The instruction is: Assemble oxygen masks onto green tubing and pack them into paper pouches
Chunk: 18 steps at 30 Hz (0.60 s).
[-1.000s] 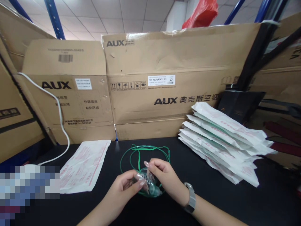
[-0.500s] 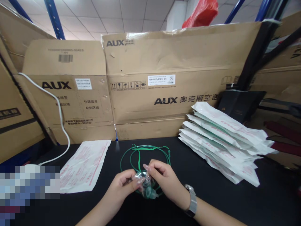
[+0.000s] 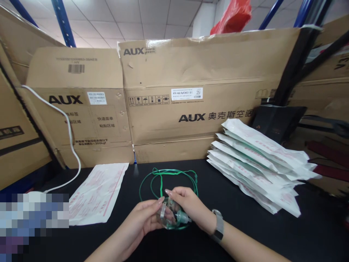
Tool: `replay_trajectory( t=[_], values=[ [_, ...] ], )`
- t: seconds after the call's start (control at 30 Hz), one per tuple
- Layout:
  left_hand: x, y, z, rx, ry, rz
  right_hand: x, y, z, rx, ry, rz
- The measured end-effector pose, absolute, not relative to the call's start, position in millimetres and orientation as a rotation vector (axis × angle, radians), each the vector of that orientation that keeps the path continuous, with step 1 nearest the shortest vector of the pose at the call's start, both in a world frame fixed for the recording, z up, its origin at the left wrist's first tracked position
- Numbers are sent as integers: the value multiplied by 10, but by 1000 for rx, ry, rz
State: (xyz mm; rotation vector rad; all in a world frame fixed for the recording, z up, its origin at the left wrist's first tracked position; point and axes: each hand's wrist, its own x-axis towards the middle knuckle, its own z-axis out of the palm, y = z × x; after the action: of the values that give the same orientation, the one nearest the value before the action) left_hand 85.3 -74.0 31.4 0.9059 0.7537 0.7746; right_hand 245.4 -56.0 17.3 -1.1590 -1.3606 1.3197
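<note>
On the black table, the left hand and right hand hold a clear oxygen mask between them, gripping it from both sides. Its green tubing loops behind on the tabletop. A flat pouch lies left, stacked pouches right.

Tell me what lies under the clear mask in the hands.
Green tubing runs beneath the clear mask against the black table; the left hand and right hand hide whatever else lies directly below.
</note>
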Motion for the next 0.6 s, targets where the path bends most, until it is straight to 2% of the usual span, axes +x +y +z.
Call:
replay_trajectory(
  t=[0.2,0.33,0.47,0.6],
  values=[
    [701,-561,353,778,797,1108,2608,-396,130,-1144,-1372,1006],
    [612,-475,366,719,815,1285,2645,-398,54,-1224,-1607,789],
    [621,-493,363,689,815,1297,2566,-561,46,-1112,-2192,454],
    [668,-540,338,693,787,1251,2484,-652,41,-1073,-2401,421]
  ],
)
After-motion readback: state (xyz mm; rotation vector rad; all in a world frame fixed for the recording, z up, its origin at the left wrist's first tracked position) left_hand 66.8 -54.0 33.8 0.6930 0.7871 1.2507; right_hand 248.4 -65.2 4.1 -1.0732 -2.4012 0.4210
